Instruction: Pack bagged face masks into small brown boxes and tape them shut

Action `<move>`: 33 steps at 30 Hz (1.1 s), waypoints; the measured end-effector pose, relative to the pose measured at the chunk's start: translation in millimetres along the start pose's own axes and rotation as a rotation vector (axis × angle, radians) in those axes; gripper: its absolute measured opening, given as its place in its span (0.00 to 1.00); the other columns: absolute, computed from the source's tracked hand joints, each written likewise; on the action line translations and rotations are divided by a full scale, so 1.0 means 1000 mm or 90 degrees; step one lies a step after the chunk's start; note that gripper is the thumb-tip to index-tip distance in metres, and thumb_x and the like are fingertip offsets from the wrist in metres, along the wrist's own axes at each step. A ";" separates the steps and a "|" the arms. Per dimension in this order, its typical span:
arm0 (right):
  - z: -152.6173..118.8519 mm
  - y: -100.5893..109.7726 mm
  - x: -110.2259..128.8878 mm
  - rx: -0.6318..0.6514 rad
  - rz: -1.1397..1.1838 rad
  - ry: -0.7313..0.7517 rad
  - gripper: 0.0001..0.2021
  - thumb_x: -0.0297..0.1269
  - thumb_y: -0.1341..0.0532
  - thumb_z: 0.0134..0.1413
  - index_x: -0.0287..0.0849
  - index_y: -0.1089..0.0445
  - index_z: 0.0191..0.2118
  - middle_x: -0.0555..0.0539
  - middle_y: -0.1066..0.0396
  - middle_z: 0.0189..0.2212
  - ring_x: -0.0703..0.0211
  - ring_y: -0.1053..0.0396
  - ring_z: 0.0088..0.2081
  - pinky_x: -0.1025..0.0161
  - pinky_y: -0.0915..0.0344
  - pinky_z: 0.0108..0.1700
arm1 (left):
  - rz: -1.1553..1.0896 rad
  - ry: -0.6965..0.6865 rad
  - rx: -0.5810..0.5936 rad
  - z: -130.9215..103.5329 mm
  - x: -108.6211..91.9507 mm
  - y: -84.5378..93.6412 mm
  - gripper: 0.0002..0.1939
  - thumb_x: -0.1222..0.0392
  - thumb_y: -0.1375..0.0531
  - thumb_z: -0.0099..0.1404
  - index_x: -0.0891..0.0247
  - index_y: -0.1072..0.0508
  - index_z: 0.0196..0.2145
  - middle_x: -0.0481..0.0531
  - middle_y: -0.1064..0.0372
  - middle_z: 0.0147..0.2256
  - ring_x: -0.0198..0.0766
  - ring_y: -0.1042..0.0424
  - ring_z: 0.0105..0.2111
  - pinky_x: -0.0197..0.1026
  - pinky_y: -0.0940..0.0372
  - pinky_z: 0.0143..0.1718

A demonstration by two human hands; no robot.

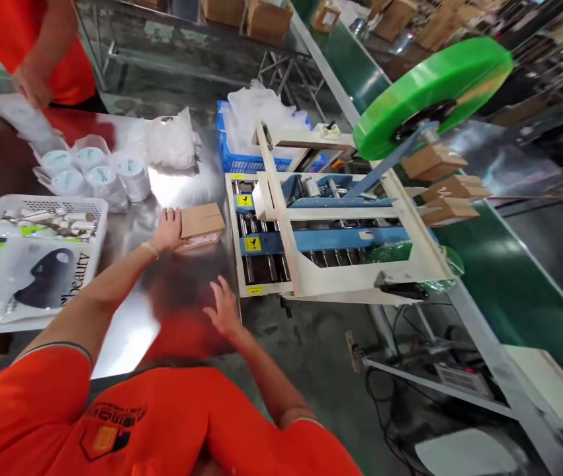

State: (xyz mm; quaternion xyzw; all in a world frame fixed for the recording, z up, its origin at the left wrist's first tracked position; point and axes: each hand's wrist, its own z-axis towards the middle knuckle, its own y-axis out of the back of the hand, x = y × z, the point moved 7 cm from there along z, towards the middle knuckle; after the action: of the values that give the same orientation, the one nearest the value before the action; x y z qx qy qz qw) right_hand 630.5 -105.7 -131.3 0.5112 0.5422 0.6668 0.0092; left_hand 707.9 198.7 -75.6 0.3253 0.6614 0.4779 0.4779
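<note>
Small brown cardboard box (200, 225), closed — left hand (169, 230) touching its side; right hand (223, 309) open, empty — steel-framed roller machine (261, 244) just beside.

1. The word "beauty" is printed in black on a packet (38, 277) in the white basket (99, 228).
2. Black pictograms are shown on yellow labels (253, 244) fixed to the blue rails (321, 238).
3. Script on round lids (101, 175) and lettering on the orange shirt (172, 410) are blurred.

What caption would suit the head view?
Left hand against a cardboard box beside a roller machine; right hand open, fingers spread.
</note>
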 end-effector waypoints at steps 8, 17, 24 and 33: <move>-0.066 -0.025 -0.011 0.046 0.015 -0.004 0.28 0.27 0.27 0.60 0.45 0.22 0.65 0.32 0.36 0.76 0.35 0.35 0.76 0.35 0.32 0.73 | -0.226 -0.135 0.061 0.135 -0.169 -0.041 0.74 0.47 0.16 0.54 0.82 0.53 0.81 0.93 0.66 0.79 0.84 0.68 0.81 0.77 0.59 0.79; 0.013 -0.060 0.048 0.238 0.100 0.113 0.19 0.27 0.33 0.63 0.42 0.18 0.58 0.37 0.15 0.50 0.43 0.17 0.53 0.46 0.22 0.62 | -0.353 -0.156 -0.292 -0.109 -0.027 -0.034 0.34 0.53 0.40 0.80 0.60 0.40 0.78 0.71 0.42 0.74 0.64 0.50 0.81 0.75 0.46 0.78; 0.043 -0.208 0.236 0.481 0.119 0.322 0.13 0.27 0.36 0.67 0.41 0.17 0.53 0.40 0.15 0.50 0.48 0.17 0.50 0.53 0.22 0.57 | -0.169 0.738 -0.502 -0.481 0.271 0.045 0.32 0.49 0.40 0.77 0.68 0.33 0.71 0.75 0.37 0.69 0.68 0.39 0.74 0.74 0.42 0.75; 0.049 -0.378 0.428 0.466 -0.128 0.267 0.31 0.31 0.34 0.67 0.26 0.35 0.72 0.19 0.32 0.68 0.29 0.31 0.70 0.40 0.33 0.72 | -0.253 0.956 -0.327 -0.623 0.382 0.066 0.29 0.42 0.34 0.66 0.71 0.21 0.52 0.81 0.27 0.59 0.76 0.35 0.70 0.78 0.41 0.68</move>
State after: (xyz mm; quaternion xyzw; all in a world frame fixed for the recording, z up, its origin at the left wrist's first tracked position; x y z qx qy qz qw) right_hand 255.0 327.6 -126.1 0.2791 0.7801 0.5159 -0.2177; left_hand -8.3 359.7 -82.3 -0.3245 0.7205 0.6114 0.0428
